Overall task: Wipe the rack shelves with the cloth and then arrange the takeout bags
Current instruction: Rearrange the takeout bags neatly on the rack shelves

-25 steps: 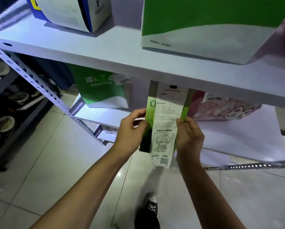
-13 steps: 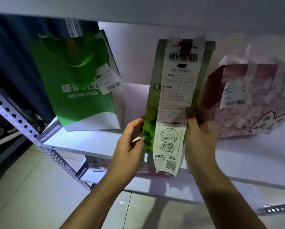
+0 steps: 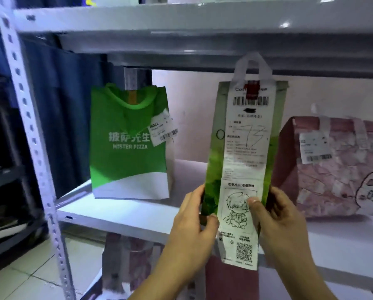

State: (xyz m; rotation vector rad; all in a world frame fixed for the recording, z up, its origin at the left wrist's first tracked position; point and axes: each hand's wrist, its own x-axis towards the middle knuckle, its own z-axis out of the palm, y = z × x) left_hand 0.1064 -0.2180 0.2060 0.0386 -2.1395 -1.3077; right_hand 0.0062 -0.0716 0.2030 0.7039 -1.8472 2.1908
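Observation:
I hold a narrow green takeout bag point(image 3: 213, 165) upright in front of the middle white shelf point(image 3: 125, 215). A long white receipt point(image 3: 246, 148) with a barcode and a cartoon drawing hangs down its front. My left hand point(image 3: 194, 230) grips its lower left edge and my right hand point(image 3: 280, 221) grips its lower right edge, thumb on the receipt. A green Mister Pizza bag point(image 3: 127, 148) stands on the shelf to the left. A pink cat-print bag point(image 3: 337, 169) stands on the right. No cloth is in view.
A perforated grey upright point(image 3: 29, 126) frames the rack's left side. The shelf above point(image 3: 202, 20) runs across the top. More pink bags point(image 3: 125, 263) sit on the lower shelf. Tiled floor point(image 3: 25, 278) lies at bottom left, with a dark rack further left.
My view has dropped from the upper shelf to the middle one. Both hands have carried the narrow green bag closer to the middle shelf, between the two standing bags.

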